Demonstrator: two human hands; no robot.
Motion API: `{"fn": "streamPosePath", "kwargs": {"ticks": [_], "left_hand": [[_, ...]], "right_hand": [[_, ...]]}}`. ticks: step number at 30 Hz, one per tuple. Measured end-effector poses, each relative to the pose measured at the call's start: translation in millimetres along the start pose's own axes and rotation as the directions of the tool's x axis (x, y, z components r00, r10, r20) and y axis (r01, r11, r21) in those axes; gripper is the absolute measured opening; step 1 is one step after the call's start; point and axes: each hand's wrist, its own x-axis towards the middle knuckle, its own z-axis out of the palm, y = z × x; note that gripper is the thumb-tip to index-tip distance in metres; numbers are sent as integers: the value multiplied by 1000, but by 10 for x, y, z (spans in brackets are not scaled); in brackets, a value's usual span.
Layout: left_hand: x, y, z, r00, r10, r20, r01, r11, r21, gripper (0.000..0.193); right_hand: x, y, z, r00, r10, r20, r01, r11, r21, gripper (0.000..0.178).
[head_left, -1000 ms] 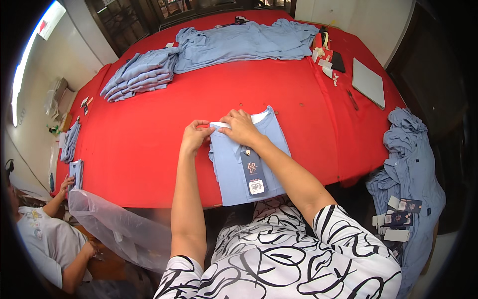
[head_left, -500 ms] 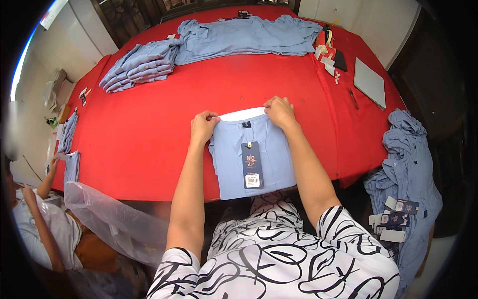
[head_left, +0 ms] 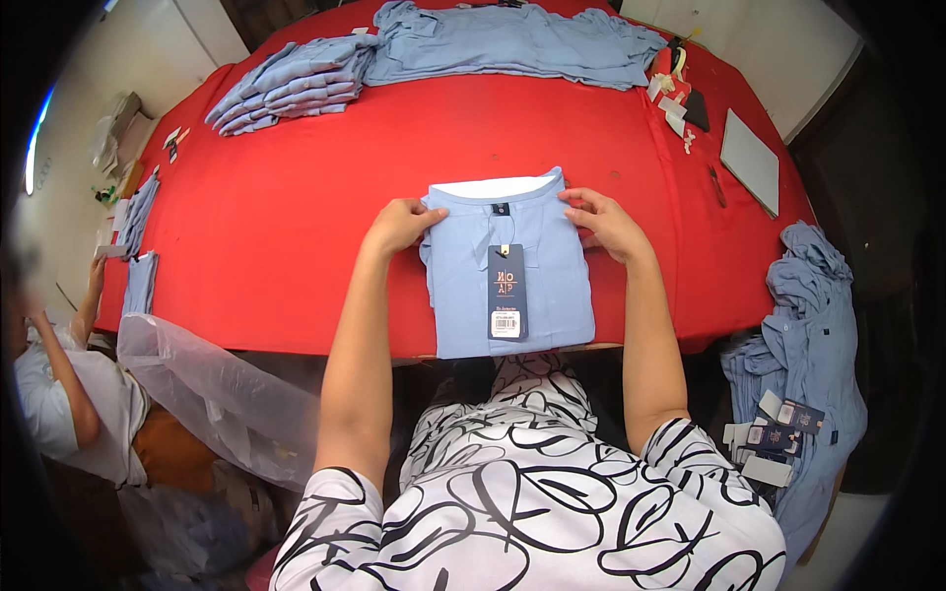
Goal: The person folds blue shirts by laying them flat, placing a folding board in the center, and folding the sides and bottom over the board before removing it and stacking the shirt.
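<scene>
A red-covered worktop (head_left: 296,256) spreads beneath and beyond the fingers (head_left: 579,197); pale walls (head_left: 769,54) rise ahead-left and ahead-right of them, a bright light strip (head_left: 37,148) far left.

We hold both arms (head_left: 355,345) forward. Our left hand (head_left: 405,225) curls inward, thumb extended. Our right hand (head_left: 609,223) has fingers loosely bent.

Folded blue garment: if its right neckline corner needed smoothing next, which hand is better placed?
Probably the right hand: its fingers are close beside that corner of the folded blue garment, while the left hand is at the opposite corner, thumb on the fabric.
</scene>
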Motion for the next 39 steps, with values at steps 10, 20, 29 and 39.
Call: {"fn": "streamPosePath", "kwargs": {"ticks": [10, 20, 29, 39], "left_hand": [[-362, 94, 229, 962, 274, -15, -232, 784, -576, 87], [337, -691, -1769, 966, -9, -259, 31, 996, 81, 59], [1932, -1721, -4026, 769, 63, -636, 237, 896, 375, 72], [2315, -2094, -4132, 725, 133, -675, 293, 828, 478, 61]], "right_hand": [[118, 69, -9, 976, -107, 192, 76, 984, 162, 53], [1625, -767, 1880, 889, -124, 441, 218, 961, -170, 61], [3230, -1275, 3423, 791, -412, 452, 435, 899, 59, 53], [4443, -1283, 1273, 784, -549, -290, 121, 594, -795, 15]]}}
